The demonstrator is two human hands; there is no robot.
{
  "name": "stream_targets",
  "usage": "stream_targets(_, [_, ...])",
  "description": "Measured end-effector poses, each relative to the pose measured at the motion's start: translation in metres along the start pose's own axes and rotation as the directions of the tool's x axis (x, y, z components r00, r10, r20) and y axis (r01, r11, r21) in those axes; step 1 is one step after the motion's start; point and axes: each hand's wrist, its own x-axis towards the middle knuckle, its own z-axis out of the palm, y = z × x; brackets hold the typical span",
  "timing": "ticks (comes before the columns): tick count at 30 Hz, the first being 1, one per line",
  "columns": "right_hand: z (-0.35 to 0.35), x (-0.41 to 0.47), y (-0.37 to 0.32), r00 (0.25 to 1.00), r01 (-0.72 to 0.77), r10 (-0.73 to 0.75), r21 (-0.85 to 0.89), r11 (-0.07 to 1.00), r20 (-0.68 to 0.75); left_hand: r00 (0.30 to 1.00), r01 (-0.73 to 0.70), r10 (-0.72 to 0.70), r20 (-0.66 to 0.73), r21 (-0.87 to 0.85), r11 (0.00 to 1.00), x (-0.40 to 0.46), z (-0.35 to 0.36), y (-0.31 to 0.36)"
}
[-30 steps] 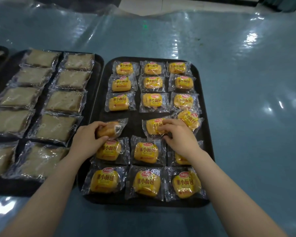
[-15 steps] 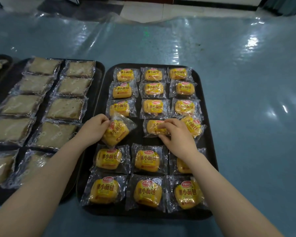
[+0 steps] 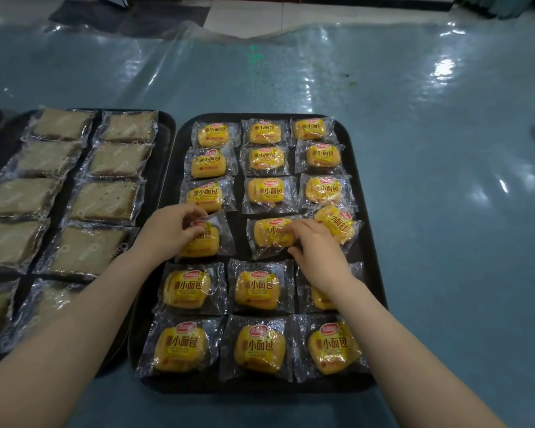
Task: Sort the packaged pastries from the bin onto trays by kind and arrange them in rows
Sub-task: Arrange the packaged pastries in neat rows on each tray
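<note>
On black tray [image 3: 372, 242], seemingly eighteen yellow buns [image 3: 265, 159].

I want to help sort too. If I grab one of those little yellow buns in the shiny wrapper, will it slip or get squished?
Probably a bit slippery: the yellow bun packet under the left hand has glossy clear film. The bun looks puffy and soft, so a hard squeeze might dent it. It likely won't roll, since the packets lie flat on the black tray.

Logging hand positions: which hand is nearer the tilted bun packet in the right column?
Right. The right hand lies just left of the tilted packet; the left hand is across the tray.
</note>
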Motion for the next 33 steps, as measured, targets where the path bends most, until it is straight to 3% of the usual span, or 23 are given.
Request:
stream_targets(3, [0.004, -0.001, -0.006, 0.999, 0.023, -0.025, -0.074, 0.997, -0.027, 0.977, -0.11, 0.121, -0.173, 0.072, 0.991, -0.003, 0.006, 0.009])
stream_targets(5, [0.009, 0.0, -0.009, 0.996, 0.09, -0.086, -0.121, 0.989, 0.036, 0.952, -0.131, 0.179, -0.247, 0.197, 0.972, -0.01, 0.017, 0.012])
stream_targets(9, [0.018, 0.001, -0.009, 0.944, 0.214, -0.161, -0.163, 0.963, 0.289, 0.993, -0.101, 0.118, -0.026, 0.354, 0.93, -0.025, 0.05, 0.014])
stream_targets(13, [0.015, 0.002, -0.003, 0.917, 0.262, -0.157, -0.257, 0.93, 0.366, 0.996, -0.064, 0.029, 0.082, 0.462, 0.885, -0.026, 0.07, 0.01])
stream_targets(16, [0.004, 0.002, -0.002, 0.944, 0.226, -0.165, -0.196, 0.954, 0.285, 0.999, -0.042, 0.026, 0.045, 0.393, 0.919, -0.027, 0.067, 0.017])
stream_targets(18, [-0.008, 0.001, 0.003, 0.988, 0.15, -0.144, -0.146, 0.978, 0.053, 0.998, -0.07, 0.068, 0.019, 0.296, 0.953, -0.031, 0.064, 0.027])
stream_targets(20, [-0.019, 0.0, 0.016, 0.984, -0.02, -0.002, -0.123, 0.992, -0.178, 0.991, -0.134, 0.134, 0.018, 0.206, 0.969, -0.034, 0.063, 0.043])
stream_targets(21, [-0.023, -0.001, 0.023, 0.971, -0.107, 0.075, -0.131, 0.986, -0.225, 0.986, -0.167, 0.165, 0.025, 0.176, 0.97, -0.034, 0.063, 0.052])
stream_targets(25, [-0.025, -0.004, 0.041, 0.96, -0.248, 0.22, -0.163, 0.955, -0.17, 0.966, -0.253, 0.247, 0.076, 0.098, 0.962, -0.027, 0.073, 0.091])
stream_targets(30, [-0.035, -0.005, 0.053, 0.996, -0.09, 0.092, -0.167, 0.982, 0.005, 0.962, -0.266, 0.249, 0.116, 0.173, 0.948, -0.009, 0.093, 0.11])
stream_targets(33, [-0.041, -0.007, 0.057, 0.995, -0.093, 0.095, -0.123, 0.988, 0.007, 0.967, -0.235, 0.186, 0.175, 0.324, 0.917, -0.009, 0.106, 0.105])
